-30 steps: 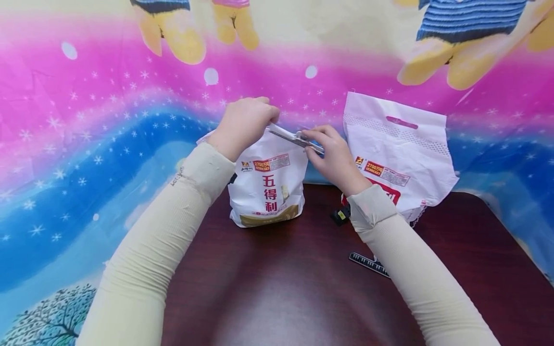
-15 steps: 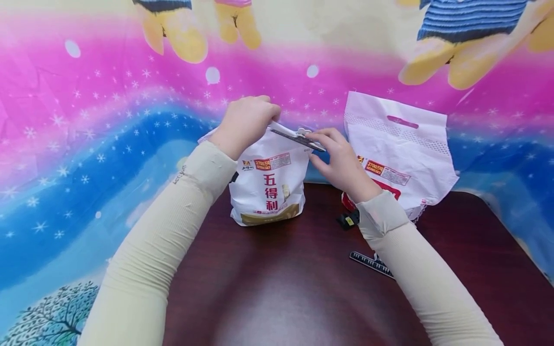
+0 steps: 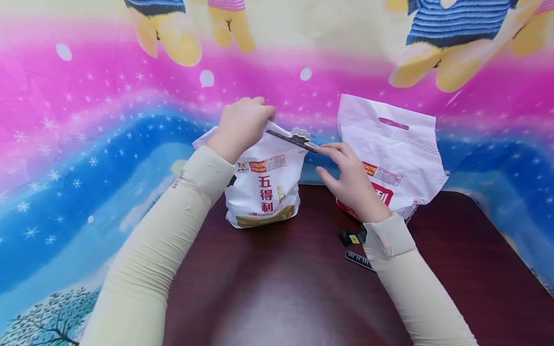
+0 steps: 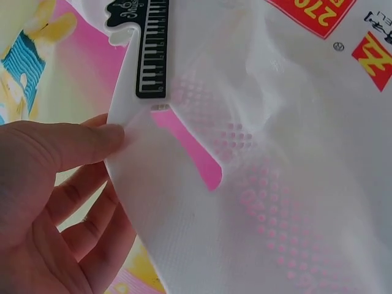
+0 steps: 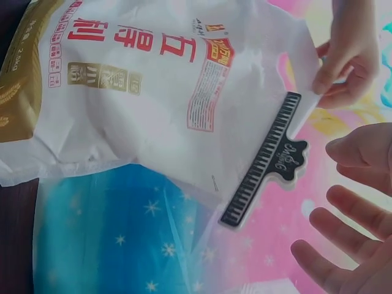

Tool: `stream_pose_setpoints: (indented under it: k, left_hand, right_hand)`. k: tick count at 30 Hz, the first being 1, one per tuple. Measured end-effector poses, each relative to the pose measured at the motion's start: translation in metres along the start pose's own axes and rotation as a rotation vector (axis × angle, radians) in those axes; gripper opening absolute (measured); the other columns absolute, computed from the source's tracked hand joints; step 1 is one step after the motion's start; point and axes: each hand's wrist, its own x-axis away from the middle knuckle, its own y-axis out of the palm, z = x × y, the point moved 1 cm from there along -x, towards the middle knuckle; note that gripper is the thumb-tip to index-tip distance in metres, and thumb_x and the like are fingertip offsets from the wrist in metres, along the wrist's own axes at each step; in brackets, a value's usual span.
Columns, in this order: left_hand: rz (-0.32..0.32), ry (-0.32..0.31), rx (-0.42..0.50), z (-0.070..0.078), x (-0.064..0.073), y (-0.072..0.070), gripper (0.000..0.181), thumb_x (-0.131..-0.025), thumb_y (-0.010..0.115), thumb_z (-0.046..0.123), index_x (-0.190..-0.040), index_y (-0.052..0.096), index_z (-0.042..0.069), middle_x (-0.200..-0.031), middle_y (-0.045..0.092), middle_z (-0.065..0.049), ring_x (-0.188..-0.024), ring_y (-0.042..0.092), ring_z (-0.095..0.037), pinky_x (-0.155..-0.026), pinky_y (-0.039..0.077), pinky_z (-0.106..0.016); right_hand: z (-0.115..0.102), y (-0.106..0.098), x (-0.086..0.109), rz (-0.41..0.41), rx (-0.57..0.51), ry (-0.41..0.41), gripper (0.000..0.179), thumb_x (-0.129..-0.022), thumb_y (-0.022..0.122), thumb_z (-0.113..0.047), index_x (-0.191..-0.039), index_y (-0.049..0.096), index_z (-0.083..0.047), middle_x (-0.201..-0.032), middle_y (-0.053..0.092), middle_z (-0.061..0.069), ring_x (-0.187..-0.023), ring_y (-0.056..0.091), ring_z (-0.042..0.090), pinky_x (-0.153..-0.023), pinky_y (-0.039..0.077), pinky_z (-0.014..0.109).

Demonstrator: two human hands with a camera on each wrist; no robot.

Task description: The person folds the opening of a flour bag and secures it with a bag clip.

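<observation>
Standing upright on the table (image 3: pixel 225 283), the white bag (image 3: pixel 248 192) has a piano-print clip (image 5: pixel 263 158) across its top, nr the handle slot (image 4: pixel 193 150). Body looks full, prob. heavy-ish; upper part's thin, soft & maybe slippery, so best hold = top edge beside the clip, w/ support under the base. Clip looks light, stiff; take it by the wavy tab (image 5: pixel 291 160). L hand (image 3: pixel 244 125) pinches the bag's top edge, thumb vs. fingers, just beside the clip. R hand (image 3: pixel 355 180) is just right of the bag's top, fingers loosely spread, gripping nothing. Right of the bag: 2nd bag (image 3: pixel 381 144), plus, nearer the person, a small black item (image 3: pixel 348 238) (can't ID) & 2nd clip (image 3: pixel 358 260), partly hidden by the R sleeve (image 3: pixel 417 288). Patterned cloth (image 3: pixel 303 29) behind the bag.
</observation>
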Motion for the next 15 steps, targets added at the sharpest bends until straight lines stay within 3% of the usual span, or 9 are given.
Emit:
stream_pose_setpoints:
  k: [9, 15]
  left_hand:
    - [0.046, 0.008, 0.006, 0.006, 0.000, 0.005, 0.027, -0.102, 0.058, 0.016, -0.128, 0.068, 0.016, -0.124, 0.062, -0.009, -0.113, 0.056, -0.028, -0.089, 0.055, -0.050]
    - [0.053, 0.019, 0.029, 0.009, 0.002, 0.009, 0.028, -0.101, 0.061, 0.019, -0.127, 0.068, 0.016, -0.126, 0.061, -0.009, -0.114, 0.056, -0.028, -0.088, 0.056, -0.050]
  right_hand:
    - [0.010, -0.013, 0.024, 0.105, -0.051, 0.027, 0.042, -0.089, 0.074, -0.001, -0.131, 0.067, -0.005, -0.132, 0.060, 0.014, -0.124, 0.054, 0.028, -0.100, 0.050, 0.051]
    - [0.017, -0.023, 0.036, 0.163, -0.058, 0.021, 0.042, -0.089, 0.074, 0.000, -0.129, 0.068, -0.007, -0.132, 0.062, 0.011, -0.121, 0.057, 0.025, -0.101, 0.044, 0.021]
